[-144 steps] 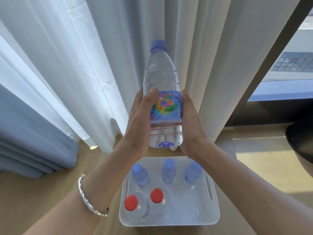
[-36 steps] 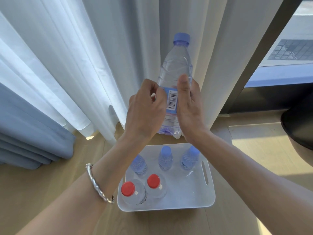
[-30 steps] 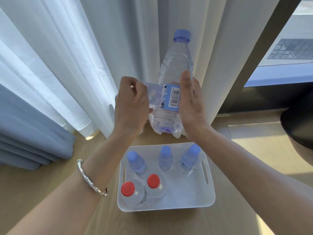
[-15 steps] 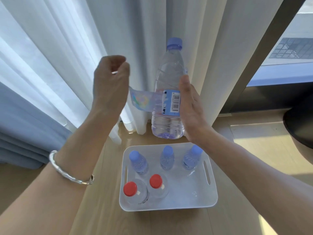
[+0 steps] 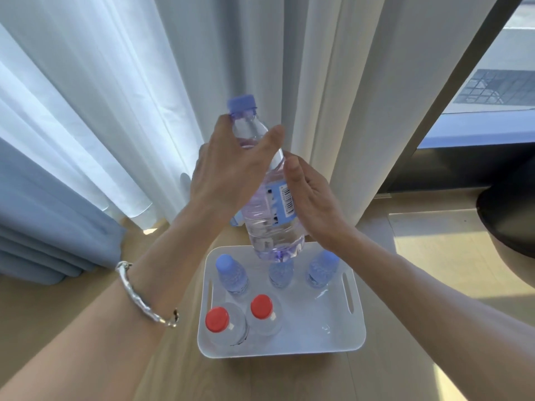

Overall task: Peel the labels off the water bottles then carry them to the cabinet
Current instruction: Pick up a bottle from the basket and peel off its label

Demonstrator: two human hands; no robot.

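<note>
A clear water bottle [image 5: 270, 230] with a blue cap [image 5: 242, 104] is held tilted, cap leaning left, above the white tray [image 5: 357, 328]. My left hand [image 5: 230, 175] grips its shoulder just under the cap. At the bottle's right side is my right hand [image 5: 314, 205], palm against it and fingers hidden behind. The blue label [image 5: 285, 198] with a barcode still clings to the front. A loose label end [image 5: 236, 220] sticks out below my left wrist.
In the tray stand three blue-capped bottles [image 5: 228, 270] and two red-capped bottles [image 5: 217, 321]. White curtains [image 5: 115, 96] hang behind, a blue curtain [image 5: 43, 221] at left. A dark round object [image 5: 509, 218] sits at right on the wooden floor.
My left hand pulled the label out to the left, then came back and gripped the bottle's upper part. The bottle tipped leftward and dropped closer to the tray.
</note>
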